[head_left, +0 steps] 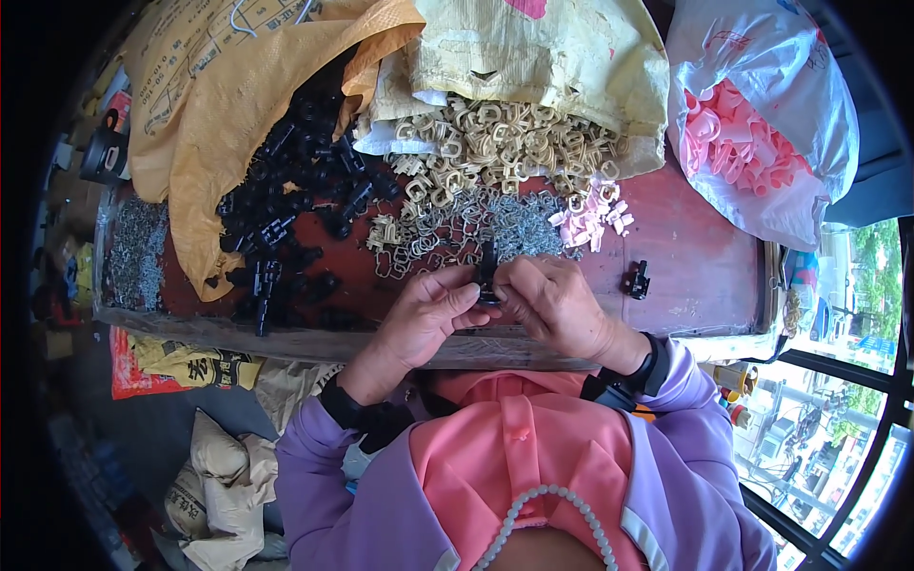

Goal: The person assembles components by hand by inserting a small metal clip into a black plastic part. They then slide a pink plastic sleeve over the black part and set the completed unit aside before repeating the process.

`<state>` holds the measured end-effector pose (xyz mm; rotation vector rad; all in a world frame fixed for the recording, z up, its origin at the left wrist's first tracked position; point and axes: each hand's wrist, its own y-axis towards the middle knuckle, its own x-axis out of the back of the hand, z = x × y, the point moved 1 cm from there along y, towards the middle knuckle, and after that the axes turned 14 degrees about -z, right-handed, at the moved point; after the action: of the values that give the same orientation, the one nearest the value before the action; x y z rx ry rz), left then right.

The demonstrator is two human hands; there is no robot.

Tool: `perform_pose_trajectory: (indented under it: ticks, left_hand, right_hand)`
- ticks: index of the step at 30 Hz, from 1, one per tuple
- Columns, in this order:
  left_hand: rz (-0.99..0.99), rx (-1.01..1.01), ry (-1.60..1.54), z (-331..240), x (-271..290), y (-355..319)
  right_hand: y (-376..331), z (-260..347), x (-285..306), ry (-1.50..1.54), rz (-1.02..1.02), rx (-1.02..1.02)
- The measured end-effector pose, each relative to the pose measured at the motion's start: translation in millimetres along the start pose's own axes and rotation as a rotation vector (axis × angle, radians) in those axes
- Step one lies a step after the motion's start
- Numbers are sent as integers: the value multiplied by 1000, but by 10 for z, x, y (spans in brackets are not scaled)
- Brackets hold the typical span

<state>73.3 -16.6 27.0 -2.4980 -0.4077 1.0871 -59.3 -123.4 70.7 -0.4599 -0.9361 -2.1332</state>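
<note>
Hand work on small parts, seen from above. At the centre, one black part (pixel 488 273) stands roughly upright between both hands, near the front edge of the desk (pixel 690 217). The grip of the left hand (pixel 436 309) is a pinch, thumb and fingers pressed together at the part's left side; the right hand (pixel 555 300) has its fingers curled in and pinching from the right, with the fingertips partly hidden.

The work in hand appears to be midway on this one part; whether anything has been fitted to it cannot be told. A single black piece (pixel 638 280) lies apart to the right and may be a finished one, though this is uncertain. Much seems left, judging by the stock of loose parts.

Count, from the hands outward: one part held and one piece set apart. Just beyond the hands lie one heap of wire loops (pixel 424 228), one of small metal bits (pixel 524 226) and one cluster of pale pink pieces (pixel 592 211). Behind them is one heap of beige clips (pixel 514 138); to the left, one spread of black pieces (pixel 271 228); at the far left, a further metal heap (pixel 138 249). Individual members overlap too closely to count. Two sacks, one orange (pixel 205 162) and one cream (pixel 543 52), and one white bag (pixel 766 71) of pink tubes (pixel 743 141) border the stock.
</note>
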Motion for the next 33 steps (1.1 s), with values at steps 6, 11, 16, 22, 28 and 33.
perform_pose_trajectory:
  ticks: [6,11,16,22,28,33]
  left_hand:
    - [-21,23,-44,9,26,25]
    - [-15,68,-86,47,56,64]
    - [-53,56,-66,97,42,54]
    - [-76,63,15,75,-1,20]
    - [-47,95,113,28,42,-32]
    - [-174,13,58,-62,262,-5]
  right_hand:
    - [-4,-32,-15,-134,28,96]
    - [-21,-63,-38,-221,46,123]
    - [-72,-62,-59,-307,81,176]
    - [-137,-45,-68,-176,61,81]
    - [-173,-127,-6,309,164,-533]
    - [-212,-316,38,62,192,-306]
